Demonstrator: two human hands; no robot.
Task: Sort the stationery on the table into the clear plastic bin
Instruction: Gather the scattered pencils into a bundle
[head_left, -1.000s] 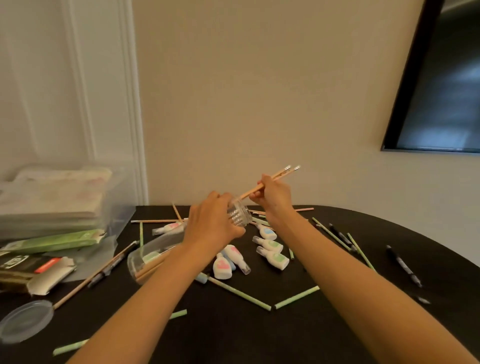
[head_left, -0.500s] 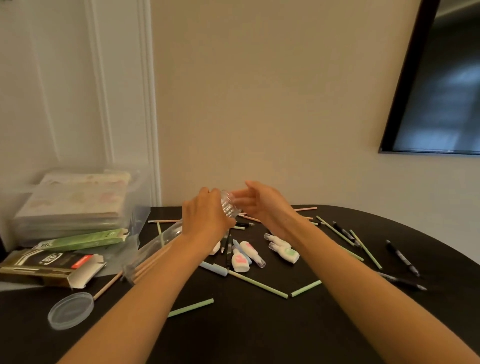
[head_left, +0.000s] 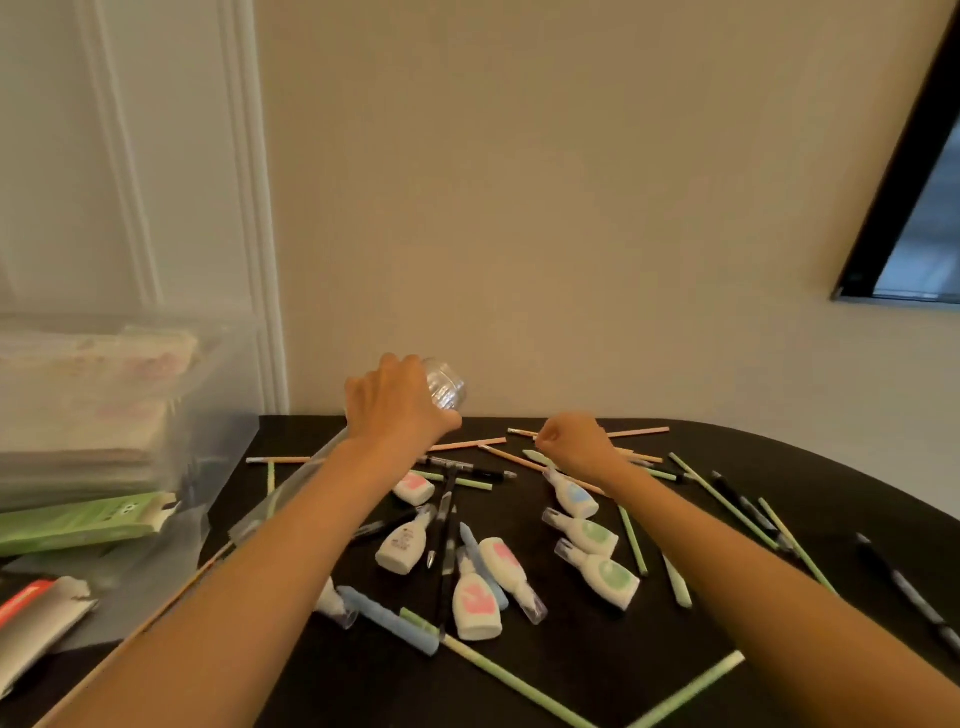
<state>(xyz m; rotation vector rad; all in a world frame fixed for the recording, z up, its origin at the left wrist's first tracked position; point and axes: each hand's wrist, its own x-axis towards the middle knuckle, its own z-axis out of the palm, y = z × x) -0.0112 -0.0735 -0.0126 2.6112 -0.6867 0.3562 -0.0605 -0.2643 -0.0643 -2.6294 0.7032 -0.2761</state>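
Observation:
My left hand (head_left: 395, 405) is shut on a clear plastic tube (head_left: 445, 387). The tube is tilted, its ribbed end up by the wall, its body running down behind my forearm. My right hand (head_left: 574, 447) lies at the back of the black table (head_left: 571, 675), fingers curled and pinched on a wooden pencil (head_left: 641, 431) among several others. White correction tapes (head_left: 475, 605) with pink, green and blue labels lie between my arms, with black pens (head_left: 447, 519) and pastel green sticks (head_left: 519, 680). The clear plastic bin (head_left: 223, 415) stands at the left.
The bin holds stacked paper packs. In front of it lie a green box (head_left: 78, 525) and an opened grey and red box (head_left: 36, 618). More pens (head_left: 909, 592) and green sticks lie near the table's right edge. A dark screen (head_left: 914, 218) hangs on the wall.
My right hand let go of the pencils it held over the tube's mouth, then dropped to the table and closed on a pencil. My left hand raised the tube's end.

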